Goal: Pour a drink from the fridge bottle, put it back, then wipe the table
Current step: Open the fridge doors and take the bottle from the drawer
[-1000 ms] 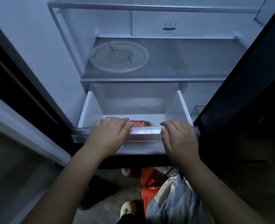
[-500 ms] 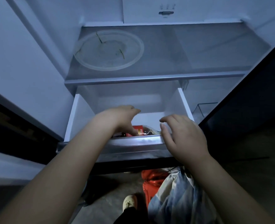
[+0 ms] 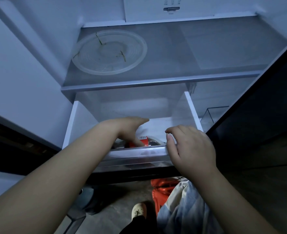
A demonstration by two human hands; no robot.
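Left hand (image 3: 127, 129) had left the rim of the drawer (image 3: 139, 153) & dipped inside since a sec earlier, fingers down on the red-labelled bottle (image 3: 143, 141), which lay on its side at the drawer's near edge, approx. centre. Whether they had closed round it couldn't be told. Right hand (image 3: 188, 146) gripped the front rim at right, thumb along the lip. Above, a clear round dish (image 3: 109, 52) sat far left on the fridge shelf (image 3: 198, 54). Task looked barely begun: bottle not yet out; pouring, return & table wipe all left.
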